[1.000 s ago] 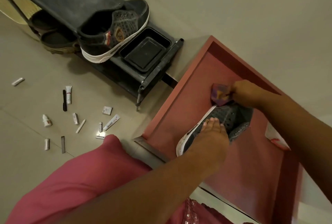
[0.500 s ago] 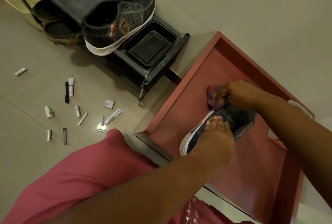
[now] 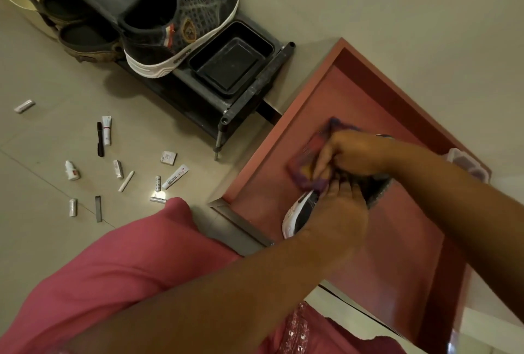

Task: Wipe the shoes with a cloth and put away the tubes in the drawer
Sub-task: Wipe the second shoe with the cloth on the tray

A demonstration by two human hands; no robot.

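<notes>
A dark shoe with a white sole (image 3: 297, 214) is held over the open red drawer (image 3: 397, 254). My left hand (image 3: 337, 212) grips it from above and hides most of it. My right hand (image 3: 351, 152) holds a purple and orange cloth (image 3: 309, 158) pressed against the shoe's upper end. A second dark shoe (image 3: 181, 27) stands on the black rack (image 3: 246, 98). Several small tubes (image 3: 175, 176) and sticks lie scattered on the floor at the left.
A black tray (image 3: 266, 41) sits on the rack beside the second shoe. Brown sandals (image 3: 85, 41) lie under the rack. A small clear plastic box (image 3: 467, 166) sits at the drawer's far right edge. My pink-clothed knee (image 3: 127, 263) fills the foreground.
The cloth has moved left along the shoe and now spreads wider in my right hand. My left hand has shifted up the shoe toward the cloth.
</notes>
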